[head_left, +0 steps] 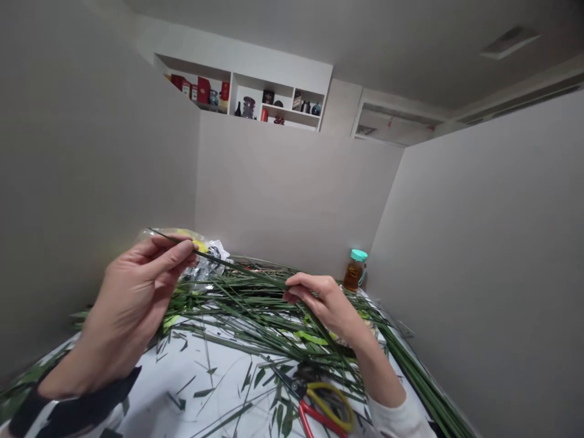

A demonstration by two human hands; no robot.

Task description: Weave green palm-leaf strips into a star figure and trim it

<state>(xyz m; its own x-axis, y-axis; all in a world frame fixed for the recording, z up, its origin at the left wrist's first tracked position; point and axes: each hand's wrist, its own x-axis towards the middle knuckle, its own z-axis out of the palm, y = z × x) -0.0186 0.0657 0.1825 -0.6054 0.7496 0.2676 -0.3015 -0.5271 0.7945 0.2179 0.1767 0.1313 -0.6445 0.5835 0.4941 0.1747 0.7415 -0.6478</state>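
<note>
A long thin green leaf strip (241, 268) stretches between my two hands above the table. My left hand (141, 286) pinches its upper end between thumb and forefinger, with a short tip sticking out beyond. Lower and to the right, my right hand (322, 301) is closed on the same strip, its fingertips pressed together. Below the hands lies a wide heap of long green leaves (246, 298). Scissors (319, 404) with one yellow and one red handle rest on the white tabletop (182, 377) among leaf scraps.
A bottle with a turquoise lid (354, 271) stands at the back right. Clear plastic packaging (205, 267) lies at the back left. Grey partitions (292, 188) enclose the table on three sides. More long leaves (420, 377) run along the right edge.
</note>
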